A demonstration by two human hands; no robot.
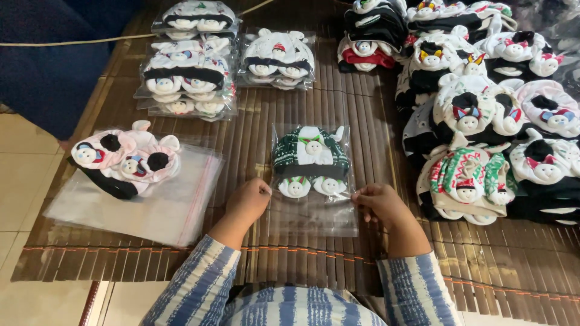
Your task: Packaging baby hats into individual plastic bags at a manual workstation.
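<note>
A clear plastic bag (pixel 312 218) lies on the bamboo mat (pixel 362 115) in front of me, holding a green and white knitted baby set with snowman faces (pixel 310 158). My left hand (pixel 249 202) pinches the bag's left edge near its open lower part. My right hand (pixel 378 202) pinches the right edge at the same height. Both sleeves are blue and white striped.
A pile of empty clear bags (pixel 163 205) lies at left, with a pink and black unbagged set (pixel 124 158) on it. Bagged sets are stacked at the back (pixel 187 75) (pixel 278 59). A large heap of unbagged sets (pixel 489 115) fills the right side. Tiled floor (pixel 21 175) borders the mat at left.
</note>
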